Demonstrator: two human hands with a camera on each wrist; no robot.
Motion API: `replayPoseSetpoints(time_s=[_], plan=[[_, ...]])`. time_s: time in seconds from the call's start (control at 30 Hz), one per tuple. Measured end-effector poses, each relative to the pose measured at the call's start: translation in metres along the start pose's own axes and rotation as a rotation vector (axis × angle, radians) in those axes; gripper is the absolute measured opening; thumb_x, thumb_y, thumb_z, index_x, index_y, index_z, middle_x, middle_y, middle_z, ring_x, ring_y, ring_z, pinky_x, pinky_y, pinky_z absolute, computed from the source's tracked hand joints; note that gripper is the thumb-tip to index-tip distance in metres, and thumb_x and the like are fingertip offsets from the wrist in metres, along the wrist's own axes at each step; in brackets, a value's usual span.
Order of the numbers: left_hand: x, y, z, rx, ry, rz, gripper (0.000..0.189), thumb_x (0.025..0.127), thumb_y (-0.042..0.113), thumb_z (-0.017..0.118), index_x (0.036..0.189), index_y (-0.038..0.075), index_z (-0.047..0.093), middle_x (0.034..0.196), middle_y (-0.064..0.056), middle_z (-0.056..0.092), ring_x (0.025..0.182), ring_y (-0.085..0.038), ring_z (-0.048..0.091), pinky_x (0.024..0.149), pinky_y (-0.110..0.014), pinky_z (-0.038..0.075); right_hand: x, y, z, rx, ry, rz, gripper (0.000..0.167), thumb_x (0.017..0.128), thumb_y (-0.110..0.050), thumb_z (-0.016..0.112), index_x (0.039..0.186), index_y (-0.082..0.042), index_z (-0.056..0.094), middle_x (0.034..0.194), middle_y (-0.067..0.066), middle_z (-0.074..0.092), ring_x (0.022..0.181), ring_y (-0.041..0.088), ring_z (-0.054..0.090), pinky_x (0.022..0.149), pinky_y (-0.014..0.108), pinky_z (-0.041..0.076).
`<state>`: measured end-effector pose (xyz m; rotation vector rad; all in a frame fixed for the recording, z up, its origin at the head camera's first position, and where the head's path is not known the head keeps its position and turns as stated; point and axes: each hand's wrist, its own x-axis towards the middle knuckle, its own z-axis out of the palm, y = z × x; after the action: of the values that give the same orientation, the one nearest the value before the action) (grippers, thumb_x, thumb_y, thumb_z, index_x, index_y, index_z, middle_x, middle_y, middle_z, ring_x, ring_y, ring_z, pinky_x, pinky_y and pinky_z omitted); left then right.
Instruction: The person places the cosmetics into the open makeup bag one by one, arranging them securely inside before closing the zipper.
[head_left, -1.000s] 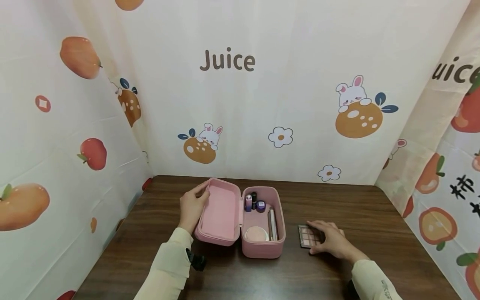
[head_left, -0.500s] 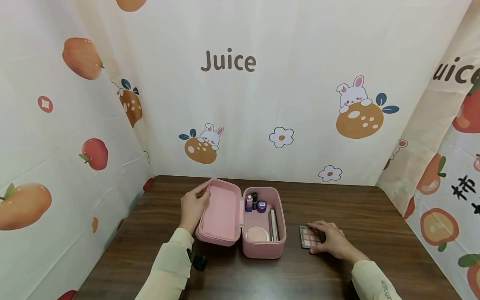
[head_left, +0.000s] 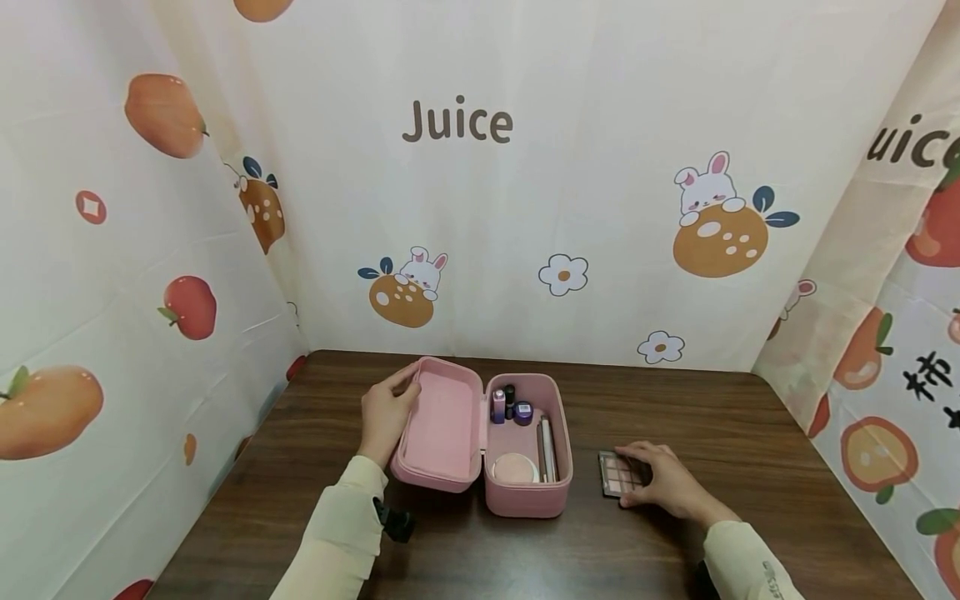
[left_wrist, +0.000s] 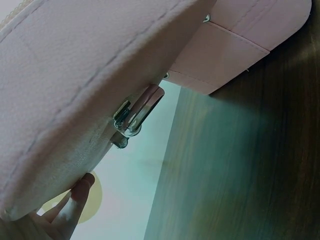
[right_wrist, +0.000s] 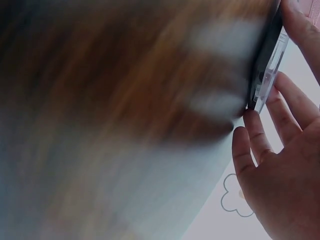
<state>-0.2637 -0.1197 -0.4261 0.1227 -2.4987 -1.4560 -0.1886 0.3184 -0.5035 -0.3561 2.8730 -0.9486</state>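
A pink zip-up makeup case [head_left: 527, 501] stands on the table with its lid [head_left: 446, 425] folded out to the left. My left hand [head_left: 386, 417] holds the lid's outer left edge, thumb inside it. The left wrist view shows the lid's metal zipper pull [left_wrist: 141, 111]. Right of the case, my right hand [head_left: 663, 485] pinches a clear-topped eyeshadow palette [head_left: 615, 473] by its near and far edges, low over the table. In the right wrist view the palette's dark edge [right_wrist: 262, 65] lies between thumb and fingers; part of it is hidden under the hand.
Inside the case are a lipstick [head_left: 498, 407], a dark tube [head_left: 509, 402], a small purple jar [head_left: 522, 412], slim pens [head_left: 548, 450] and a round compact [head_left: 513, 468]. Printed curtains [head_left: 480, 217] border the brown table [head_left: 450, 550] at the back and sides.
Both hands keep their places at the lid and the palette. The head view has shifted very slightly; nothing else visibly moves.
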Motion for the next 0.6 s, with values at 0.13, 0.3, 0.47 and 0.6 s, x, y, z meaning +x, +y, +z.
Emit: replayPoseSetpoints(time_s=[0.13,0.3,0.47,0.6], plan=[[0.001,-0.001,0.0,0.013,0.004,0.012,0.037,0.092,0.022,0.066,0.129,0.021,0.067,0.131,-0.004,0.065,0.127,-0.028,0.055,0.104,-0.049,0.044,0.0,0.001,0.0,-0.013,0.012,-0.023,0.083,0.06,-0.038,0.092,0.13,-0.004,0.063,0.129,0.012,0.06,0.115,0.036,0.048,0.094,0.055,0.042],[0.001,-0.002,0.001,0.013,0.001,0.017,0.037,0.092,0.022,0.065,0.129,0.021,0.067,0.131,-0.004,0.065,0.128,-0.028,0.055,0.103,-0.05,0.043,0.0,0.002,-0.002,-0.023,0.021,-0.043,0.083,0.061,-0.041,0.091,0.129,-0.004,0.063,0.128,0.011,0.061,0.113,0.034,0.049,0.093,0.053,0.043],[0.001,-0.001,0.0,0.008,-0.007,0.011,0.038,0.093,0.022,0.065,0.13,0.021,0.066,0.132,-0.004,0.064,0.128,-0.028,0.054,0.103,-0.05,0.043,0.004,-0.003,-0.008,-0.027,0.034,-0.059,0.08,0.061,-0.039,0.091,0.128,-0.003,0.064,0.126,0.012,0.061,0.111,0.033,0.049,0.092,0.052,0.043],[0.001,-0.001,0.0,0.006,-0.008,0.01,0.037,0.093,0.021,0.065,0.13,0.021,0.067,0.132,-0.004,0.064,0.128,-0.028,0.054,0.103,-0.049,0.044,0.008,-0.006,-0.012,-0.027,0.039,-0.066,0.079,0.062,-0.037,0.091,0.128,-0.003,0.064,0.124,0.01,0.062,0.108,0.03,0.049,0.09,0.048,0.044]])
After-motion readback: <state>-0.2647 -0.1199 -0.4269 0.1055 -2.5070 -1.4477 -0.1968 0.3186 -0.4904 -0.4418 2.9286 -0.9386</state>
